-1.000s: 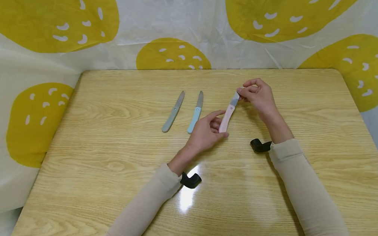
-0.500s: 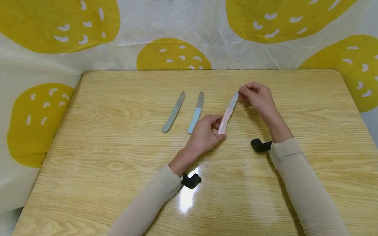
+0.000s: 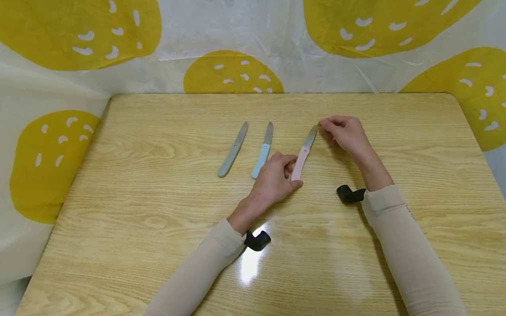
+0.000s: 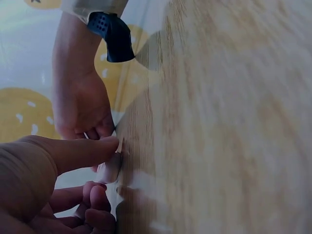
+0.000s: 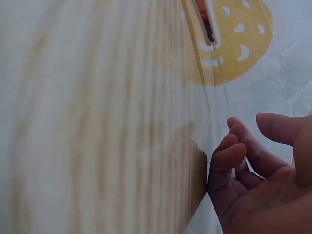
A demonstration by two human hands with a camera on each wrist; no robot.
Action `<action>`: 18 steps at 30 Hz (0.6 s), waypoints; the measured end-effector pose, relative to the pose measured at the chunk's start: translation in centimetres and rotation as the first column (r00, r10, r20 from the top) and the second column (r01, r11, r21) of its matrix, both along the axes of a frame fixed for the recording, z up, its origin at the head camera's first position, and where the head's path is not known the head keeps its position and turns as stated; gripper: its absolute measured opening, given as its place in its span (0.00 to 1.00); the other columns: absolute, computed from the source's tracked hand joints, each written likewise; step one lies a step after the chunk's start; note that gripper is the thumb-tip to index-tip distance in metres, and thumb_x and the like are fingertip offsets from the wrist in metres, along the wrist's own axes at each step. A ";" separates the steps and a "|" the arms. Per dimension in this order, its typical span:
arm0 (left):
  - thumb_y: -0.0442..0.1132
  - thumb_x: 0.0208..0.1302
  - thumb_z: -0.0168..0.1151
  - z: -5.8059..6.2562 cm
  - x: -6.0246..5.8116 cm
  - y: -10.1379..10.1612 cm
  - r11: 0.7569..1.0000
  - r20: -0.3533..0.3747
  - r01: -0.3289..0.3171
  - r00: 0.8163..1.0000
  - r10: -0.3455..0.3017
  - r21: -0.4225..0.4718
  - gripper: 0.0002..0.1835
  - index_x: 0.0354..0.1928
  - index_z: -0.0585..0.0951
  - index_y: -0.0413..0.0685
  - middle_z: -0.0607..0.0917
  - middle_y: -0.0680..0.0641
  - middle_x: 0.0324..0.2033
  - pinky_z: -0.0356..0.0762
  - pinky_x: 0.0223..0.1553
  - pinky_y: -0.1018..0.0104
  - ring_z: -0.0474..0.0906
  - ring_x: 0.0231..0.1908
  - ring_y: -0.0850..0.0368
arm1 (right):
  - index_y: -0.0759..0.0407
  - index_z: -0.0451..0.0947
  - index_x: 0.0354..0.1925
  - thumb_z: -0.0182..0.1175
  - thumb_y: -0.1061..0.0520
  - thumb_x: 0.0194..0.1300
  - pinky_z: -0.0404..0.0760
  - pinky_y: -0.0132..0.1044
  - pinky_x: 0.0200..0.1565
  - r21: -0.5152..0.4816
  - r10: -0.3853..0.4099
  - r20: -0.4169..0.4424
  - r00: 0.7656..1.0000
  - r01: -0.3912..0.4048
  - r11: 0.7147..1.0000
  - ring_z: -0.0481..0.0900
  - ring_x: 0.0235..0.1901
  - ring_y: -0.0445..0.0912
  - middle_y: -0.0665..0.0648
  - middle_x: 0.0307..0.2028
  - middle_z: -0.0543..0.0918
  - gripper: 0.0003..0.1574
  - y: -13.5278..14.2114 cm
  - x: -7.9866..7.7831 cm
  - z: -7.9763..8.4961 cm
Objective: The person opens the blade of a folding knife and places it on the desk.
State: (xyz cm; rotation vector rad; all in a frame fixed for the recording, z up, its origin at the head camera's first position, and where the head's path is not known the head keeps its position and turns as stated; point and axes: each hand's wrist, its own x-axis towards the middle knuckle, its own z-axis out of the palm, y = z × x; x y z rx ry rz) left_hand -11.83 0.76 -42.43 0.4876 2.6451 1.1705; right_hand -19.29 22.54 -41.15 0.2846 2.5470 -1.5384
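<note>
A paring knife with a pink handle [image 3: 300, 163] lies at a slant on the table, blade pointing away to the right. My left hand [image 3: 274, 180] holds the handle's near end between thumb and fingers; in the left wrist view the pale handle end [image 4: 110, 169] shows between them. My right hand [image 3: 348, 133] is beside the blade tip, fingers bent. In the right wrist view its thumb [image 5: 280, 127] stands apart from the fingertips, and one fingertip is at or very near the blade tip. Left of my left hand lie a light-blue-handled knife [image 3: 260, 161] and a grey-green-handled knife [image 3: 230, 160].
The wood-grain table [image 3: 150, 227] spreads around the knives. A white curtain [image 3: 231, 14] with yellow fruit shapes hangs behind and beside it. Black wrist mounts [image 3: 258, 240] stick out from both sleeves.
The pink-handled knife has come down and slightly toward me onto the table. My right hand has let go of the blade tip. The other two knives have stayed put.
</note>
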 end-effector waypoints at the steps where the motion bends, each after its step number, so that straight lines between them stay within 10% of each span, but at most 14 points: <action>1: 0.39 0.51 0.78 0.0 0.0 0.0 1.000 0.000 0.002 1.000 -0.002 -0.007 0.33 0.62 0.78 0.44 0.78 0.51 0.37 0.68 0.31 0.78 0.71 0.33 0.62 | 0.58 0.82 0.55 0.55 0.42 0.73 0.77 0.29 0.33 0.001 0.005 0.003 1.000 -0.005 1.000 0.74 0.34 0.42 0.50 0.36 0.81 0.25 0.0 0.0 0.0; 11: 0.43 0.52 0.77 0.3 -0.3 -0.1 0.997 0.015 0.027 1.000 -0.026 -0.074 0.34 0.63 0.78 0.45 0.77 0.53 0.36 0.67 0.31 0.78 0.70 0.32 0.63 | 0.59 0.82 0.54 0.54 0.44 0.74 0.71 0.32 0.25 0.055 0.073 0.031 0.997 -0.075 0.996 0.71 0.22 0.39 0.45 0.24 0.77 0.24 0.3 -0.1 0.1; 18: 0.45 0.58 0.73 0.5 -0.2 -0.6 1.000 0.035 0.015 0.999 -0.014 -0.023 0.34 0.65 0.74 0.43 0.78 0.51 0.41 0.72 0.34 0.77 0.74 0.34 0.63 | 0.60 0.77 0.60 0.54 0.44 0.74 0.78 0.32 0.33 0.035 0.093 0.044 0.995 -0.094 0.995 0.78 0.33 0.43 0.53 0.37 0.82 0.27 0.4 0.5 0.4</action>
